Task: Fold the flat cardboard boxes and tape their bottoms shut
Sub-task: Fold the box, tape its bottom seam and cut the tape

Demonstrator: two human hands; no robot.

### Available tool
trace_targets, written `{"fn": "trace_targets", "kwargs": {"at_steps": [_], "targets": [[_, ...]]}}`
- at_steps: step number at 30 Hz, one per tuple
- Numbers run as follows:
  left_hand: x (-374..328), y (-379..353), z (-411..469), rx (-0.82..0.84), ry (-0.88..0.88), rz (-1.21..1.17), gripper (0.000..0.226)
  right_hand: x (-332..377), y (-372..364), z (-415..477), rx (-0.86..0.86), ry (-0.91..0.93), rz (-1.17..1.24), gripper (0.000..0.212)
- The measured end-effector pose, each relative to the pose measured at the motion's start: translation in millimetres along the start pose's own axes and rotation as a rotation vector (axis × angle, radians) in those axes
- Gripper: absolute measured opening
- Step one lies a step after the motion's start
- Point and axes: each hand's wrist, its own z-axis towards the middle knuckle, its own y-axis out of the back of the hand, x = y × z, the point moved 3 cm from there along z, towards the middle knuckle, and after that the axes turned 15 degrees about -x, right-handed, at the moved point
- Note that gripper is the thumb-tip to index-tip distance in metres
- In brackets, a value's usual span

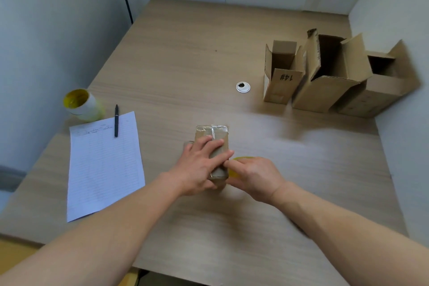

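While the left hand (199, 167) lies flat, fingers straight, pressing the taped bottom of the small box (212, 133) at the centre of the table (185, 65), the right hand (257, 176) covers a yellow tape roll (246, 158) at the box's 3 o'clock, forefinger touching the box edge; whether it grips the roll cannot be told. Risk, as judged: if the tape is uncut, which is not discernible, pulling the roll away would drag the light box sideways or lift the strip. Room: open table from 10 to 12 o'clock; three erected boxes (325, 90) stand by the wall at 2 o'clock; a sheet (104, 165) with pen (116, 121) and a spare roll (81, 104) lie at 9 to 10 o'clock; the near edge runs under the forearms.
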Motion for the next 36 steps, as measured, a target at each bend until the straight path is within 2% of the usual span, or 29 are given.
{"fn": "trace_targets", "kwargs": {"at_steps": [3,8,14,16,17,18,20,24,29,33,35,36], "targets": [[-13.2,18.3,-4.3,0.008,-0.02,0.053,0.091,2.4,8.9,-5.9,0.153,-0.117,0.06,0.066],[-32.8,17.1,-24.1,-0.126,-0.14,0.089,0.074,10.8,12.3,-32.8,0.299,-0.391,0.19,0.049],[-26.3,8.0,-14.0,-0.173,-0.198,-0.101,0.075,-6.9,20.0,-46.2,0.47,-0.689,0.489,0.059],[-24.9,7.4,-13.6,-0.173,-0.178,-0.155,0.078,-12.4,23.6,-42.6,0.575,-0.682,0.452,0.054],[-25.5,8.1,-11.9,-0.162,-0.164,-0.173,0.08,-16.1,25.6,-36.6,0.609,-0.574,0.311,0.046],[-26.3,8.8,-9.3,-0.142,-0.137,-0.186,0.083,-19.3,28.9,-27.3,0.589,-0.42,0.112,0.036],[-29.3,11.6,-3.2,-0.078,-0.04,-0.224,0.086,-20.8,34.5,-6.0,0.426,-0.171,-0.191,0.025],[-34.2,16.5,13.3,-0.033,0.112,-0.272,0.072,-6.5,40.4,24.8,0.165,0.009,-0.22,0.023],[-43.2,10.0,23.2,-0.046,0.254,-0.216,0.042,-12.4,33.1,20.0,0.088,0.045,-0.266,0.025],[-43.6,6.1,23.6,-0.104,0.374,-0.284,0.029,-8.6,37.7,1.7,-0.099,0.02,-0.12,0.023],[-43.8,5.6,22.2,-0.117,0.382,-0.274,0.027,-10.3,43.3,-16.7,-0.175,-0.087,-0.018,0.035],[-43.9,5.4,21.5,-0.125,0.392,-0.275,0.026,-15.1,45.2,-30.9,-0.229,-0.197,0.028,0.04]]}}
